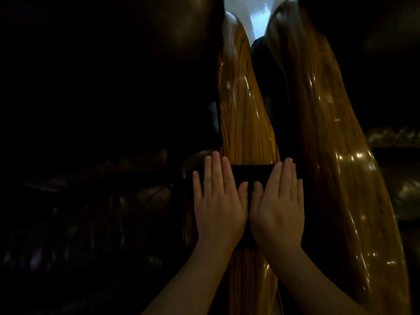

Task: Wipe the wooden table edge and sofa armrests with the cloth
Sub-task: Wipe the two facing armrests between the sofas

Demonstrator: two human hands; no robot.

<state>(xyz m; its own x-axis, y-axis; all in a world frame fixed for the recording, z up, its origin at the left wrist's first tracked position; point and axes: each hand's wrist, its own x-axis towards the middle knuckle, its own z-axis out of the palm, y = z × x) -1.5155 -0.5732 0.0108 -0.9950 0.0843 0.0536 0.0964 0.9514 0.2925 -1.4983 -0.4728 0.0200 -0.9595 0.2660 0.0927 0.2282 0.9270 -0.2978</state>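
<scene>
Two bare forearms are being extended from the bottom edge, both hands being laid flat on a dark cloth (248, 178) draped across a glossy wooden armrest (245, 114).

Left hand (219, 201) and right hand (278, 205) are being held side by side, backs up, thumbs nearly touching over the middle of the cloth. Fingers on both are being kept straight and close together, pointing away from the camera; nothing is being gripped or pinched, only pressed. Part of the cloth is being hidden beneath the palms, and its far edge is being shown just beyond the fingertips. A second polished wooden armrest (336, 155) is being seen just to the right, across a dark gap. Dark cushions (102, 178) at left are barely being made out.
</scene>
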